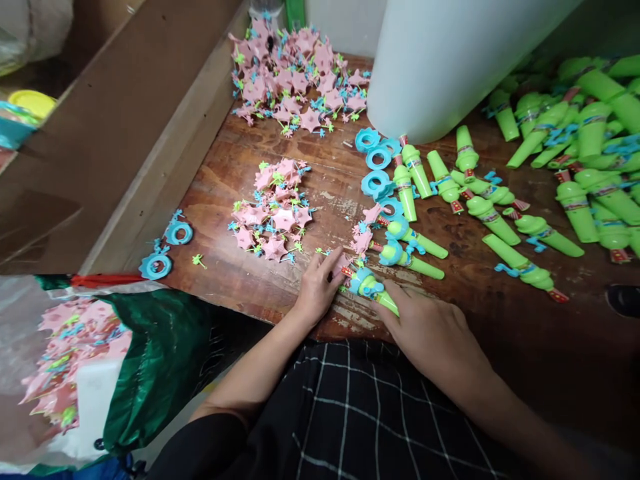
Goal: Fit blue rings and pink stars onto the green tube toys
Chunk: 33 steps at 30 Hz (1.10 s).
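Observation:
Near the front edge of the table, my right hand (433, 323) is closed around the lower part of a green plastic toy (387, 303), which has a blue ring around its wider end and a red tip. The toy lies tilted, its tip toward my left hand (319, 285). The fingers of that hand are closed at a small pink star-shaped piece (341, 265) by the tip; they partly hide it. Just beyond lie two similar toys, a green toy with a blue ring (417, 263) and another (423, 241), with pink star pieces (363, 238) at their tips.
Pink star pieces form a small pile (275, 217) and a larger heap (295, 80). Blue rings (376, 183) stand by a white cylinder (435, 67). Many green toys (595, 153) are at right. A wooden board (165, 147) borders the left; below it hangs a green bag (150, 360).

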Motion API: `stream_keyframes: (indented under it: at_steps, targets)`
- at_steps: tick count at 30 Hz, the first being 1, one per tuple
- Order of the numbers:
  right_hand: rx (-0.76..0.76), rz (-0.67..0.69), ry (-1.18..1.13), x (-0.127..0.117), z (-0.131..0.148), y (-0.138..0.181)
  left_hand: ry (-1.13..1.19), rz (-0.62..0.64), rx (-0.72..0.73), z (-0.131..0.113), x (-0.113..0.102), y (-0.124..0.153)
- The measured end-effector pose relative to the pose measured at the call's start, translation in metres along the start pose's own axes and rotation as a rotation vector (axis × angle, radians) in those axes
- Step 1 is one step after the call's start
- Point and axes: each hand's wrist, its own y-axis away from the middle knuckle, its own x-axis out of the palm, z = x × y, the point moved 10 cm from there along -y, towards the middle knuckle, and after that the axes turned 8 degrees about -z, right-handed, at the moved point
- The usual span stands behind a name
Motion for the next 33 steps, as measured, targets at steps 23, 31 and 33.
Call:
stream_keyframes:
  at_steps: [23, 31, 33]
  targets:
    - [-0.092, -0.548, -0.499, -0.003, -0.116, -0.015, 0.353, -0.088, 0.086, -0.043, -0.013, -0.02]
    - [-0.014, -0.542, -0.657, 0.054, -0.135, -0.048, 0.927, 0.123, -0.39, -0.033, 0.071, -0.049]
    - [0.053, -0.632, -0.695, 0.055, -0.14, -0.024, 0.944, 0.104, -0.352, -0.042, 0.06, -0.055]
